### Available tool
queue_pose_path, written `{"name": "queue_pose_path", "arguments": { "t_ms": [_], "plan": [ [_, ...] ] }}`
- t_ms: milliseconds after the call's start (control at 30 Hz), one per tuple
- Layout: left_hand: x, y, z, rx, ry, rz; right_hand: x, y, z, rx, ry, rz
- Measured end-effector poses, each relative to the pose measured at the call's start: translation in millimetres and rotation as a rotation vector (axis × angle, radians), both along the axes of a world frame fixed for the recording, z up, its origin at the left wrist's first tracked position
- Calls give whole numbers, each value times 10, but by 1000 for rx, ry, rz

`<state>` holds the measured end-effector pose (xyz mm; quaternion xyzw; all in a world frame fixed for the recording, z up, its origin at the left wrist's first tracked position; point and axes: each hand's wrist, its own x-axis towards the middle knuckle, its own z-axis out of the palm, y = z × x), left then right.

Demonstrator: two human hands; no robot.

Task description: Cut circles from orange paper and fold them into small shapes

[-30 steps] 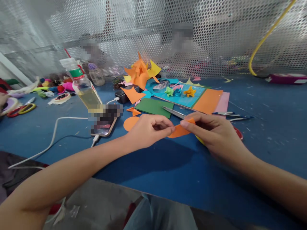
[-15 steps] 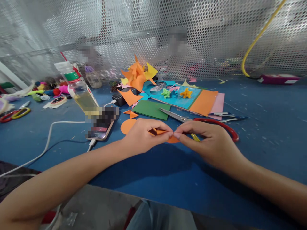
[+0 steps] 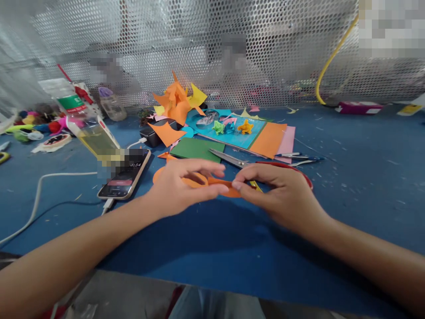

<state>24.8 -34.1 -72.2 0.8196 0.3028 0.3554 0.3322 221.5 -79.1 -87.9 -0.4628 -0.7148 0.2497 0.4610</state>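
Between thumb and fingertips, my right hand (image 3: pixel 275 188) pinches the edge of a small folded orange paper piece (image 3: pixel 219 181). My left hand (image 3: pixel 186 184) is at the other end of that paper with thumb and fingers spread apart; whether it touches the paper I cannot tell. More orange paper (image 3: pixel 232 192) shows just under the fingertips. Behind my right hand lie scissors (image 3: pixel 234 160) with red and yellow handles, partly covered by the hand. A round orange paper (image 3: pixel 157 176) is half hidden behind my left hand, near a green paper sheet (image 3: pixel 197 148).
A phone (image 3: pixel 128 177) on a white cable and a tilted bottle (image 3: pixel 93 133) are to the left. Folded paper stars (image 3: pixel 245 127) rest on a blue pad (image 3: pixel 249 141) beside pens (image 3: pixel 302 157). A heap of cut orange paper (image 3: pixel 175 99) stands near the perforated metal screen (image 3: pixel 282 57).
My left thumb and fingers have parted from their pinch on the orange paper. My right hand still pinches it. The view has shifted a little, moving the table things leftward.
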Motion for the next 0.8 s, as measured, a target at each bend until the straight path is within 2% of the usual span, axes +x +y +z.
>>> {"name": "queue_pose_path", "arguments": {
  "t_ms": [33, 100, 267, 367, 467, 567, 700, 733, 800],
  "plan": [
    [32, -46, -3, 34, 9, -58, -15, -9, -2, 9, -12, 15],
    [71, -107, -2, 98, 26, -86, -30, -24, -3, 27, -23, 21],
    [23, -68, 40, 215, 44, 114, 45, 5, 6, 14, -34, -52],
    [-34, -6, 70, 192, 11, 232, 122, 64, 6, 23, -10, -153],
    [-55, 28, 80, 112, -36, 297, 149, 109, -1, -4, 114, -219],
    [-28, 17, 60, -42, -39, 245, 98, 101, -20, -29, 167, -133],
    [17, -26, 0, -216, -33, 129, 0, 33, -49, -105, 118, 31],
    [18, -33, -14, -190, -28, 105, -13, 20, -50, -125, 112, 31],
    [5, -39, -34, 1, -1, 59, -22, 7, -43, -166, 116, 6]
  ]
}}
